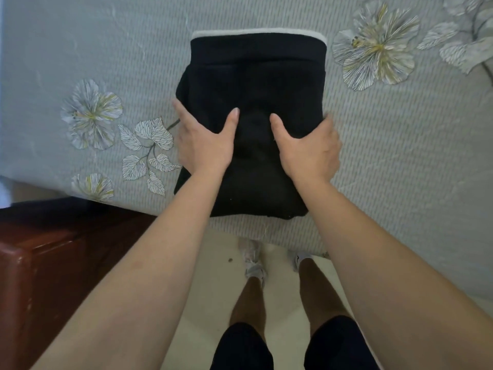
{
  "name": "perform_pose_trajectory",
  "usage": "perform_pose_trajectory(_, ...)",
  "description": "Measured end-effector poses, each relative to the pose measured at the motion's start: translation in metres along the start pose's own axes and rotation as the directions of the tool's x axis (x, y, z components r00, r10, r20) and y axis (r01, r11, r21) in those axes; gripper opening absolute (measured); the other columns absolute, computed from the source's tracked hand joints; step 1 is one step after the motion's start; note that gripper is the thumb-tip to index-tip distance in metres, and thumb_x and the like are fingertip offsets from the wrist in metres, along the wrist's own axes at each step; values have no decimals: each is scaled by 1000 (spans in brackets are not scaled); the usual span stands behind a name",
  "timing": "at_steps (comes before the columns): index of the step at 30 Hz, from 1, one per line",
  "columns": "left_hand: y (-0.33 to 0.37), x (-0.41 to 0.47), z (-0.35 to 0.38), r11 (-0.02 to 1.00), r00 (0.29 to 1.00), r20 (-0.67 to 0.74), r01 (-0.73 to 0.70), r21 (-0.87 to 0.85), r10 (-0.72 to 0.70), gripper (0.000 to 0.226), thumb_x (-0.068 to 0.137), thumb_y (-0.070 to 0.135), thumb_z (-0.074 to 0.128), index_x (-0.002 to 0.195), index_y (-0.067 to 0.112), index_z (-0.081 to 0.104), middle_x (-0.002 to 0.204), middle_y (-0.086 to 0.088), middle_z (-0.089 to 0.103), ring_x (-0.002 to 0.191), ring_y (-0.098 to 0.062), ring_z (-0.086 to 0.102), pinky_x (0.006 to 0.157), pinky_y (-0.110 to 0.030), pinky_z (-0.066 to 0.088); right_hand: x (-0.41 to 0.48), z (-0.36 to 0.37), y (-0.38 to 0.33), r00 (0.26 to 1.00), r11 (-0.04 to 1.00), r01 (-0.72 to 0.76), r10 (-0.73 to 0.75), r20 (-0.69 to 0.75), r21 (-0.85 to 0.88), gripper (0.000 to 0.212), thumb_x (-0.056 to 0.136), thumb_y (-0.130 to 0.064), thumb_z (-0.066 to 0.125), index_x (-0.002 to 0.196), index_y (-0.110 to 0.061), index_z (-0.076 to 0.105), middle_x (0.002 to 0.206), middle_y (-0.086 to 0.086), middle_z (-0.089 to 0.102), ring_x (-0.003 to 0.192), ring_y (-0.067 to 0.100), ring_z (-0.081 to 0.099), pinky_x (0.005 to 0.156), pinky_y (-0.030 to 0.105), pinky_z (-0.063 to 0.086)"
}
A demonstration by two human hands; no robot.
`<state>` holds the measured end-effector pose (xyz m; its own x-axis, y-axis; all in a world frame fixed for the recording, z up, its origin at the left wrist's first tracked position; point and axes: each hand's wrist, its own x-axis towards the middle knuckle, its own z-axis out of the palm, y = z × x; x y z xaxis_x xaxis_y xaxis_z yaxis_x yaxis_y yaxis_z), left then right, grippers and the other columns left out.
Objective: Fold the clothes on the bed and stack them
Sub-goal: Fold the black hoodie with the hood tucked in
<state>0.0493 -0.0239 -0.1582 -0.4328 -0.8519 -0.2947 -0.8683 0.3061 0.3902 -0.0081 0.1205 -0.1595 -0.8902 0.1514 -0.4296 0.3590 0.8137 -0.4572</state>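
1. Black garment (253, 76), folded into a thick rectangle, lies mid-frame on the grey flowered bedspread (80, 49), near the bed's lower edge.
2. It rests on a white piece (256, 32); only a thin strip of that shows along the upper edge.
3. Its long axis runs from lower frame to upper frame.
4. The left hand (202, 145) grips its left side, thumb spread on top, fingers running down the edge.
5. The right hand (309, 148) grips the right side, thumb on top, fingers curled over the edge and mostly hidden.
6. The folds are lost in the black cloth, so the kind of garment cannot be told.
7. A dark red wooden cabinet (40, 263) is cut off at lower left.
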Motion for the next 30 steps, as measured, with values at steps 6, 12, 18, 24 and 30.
perform_pose_trajectory(6,-6,-8,-2,992,992,-52,-118,-33,117,106,79,76,56,158,22,10,155,-5,38,138,-24,43,105,-38,37,-2,-5,8,995,991,102,-102,-8,82,83,71,-84,57,117,-15,50,107,-1,57,95,20,57,75,33,45)
perform_pose_trajectory(12,-15,-31,-11,958,961,35,-269,-102,274,98,86,64,59,158,25,5,161,1,26,143,-19,34,108,-35,34,-14,-27,33,986,982,167,-167,1,94,100,75,-78,59,149,-19,26,132,4,54,115,26,58,91,41,48)
perform_pose_trajectory(18,39,-95,-63,808,808,42,-583,-85,587,92,90,57,59,156,37,-2,129,-18,41,83,-15,46,73,-28,39,-66,-119,51,910,935,333,-352,-217,-123,90,89,-75,44,155,-48,-11,102,8,44,57,8,38,58,30,37)
perform_pose_trajectory(24,158,-177,-188,571,584,-110,-810,-134,804,69,95,57,51,152,47,14,133,-16,40,96,-28,59,80,-36,50,-122,-298,19,750,931,345,-351,-561,-121,82,90,-74,41,154,-51,-4,95,1,34,55,6,30,60,28,36)
perform_pose_trajectory(30,277,-309,-307,314,367,-273,-924,-218,889,72,93,59,53,153,43,16,135,-13,39,109,-28,57,88,-40,49,-207,-496,22,560,945,310,-271,-783,-105,79,92,-67,43,154,-50,-2,96,2,39,67,19,45,64,33,43)
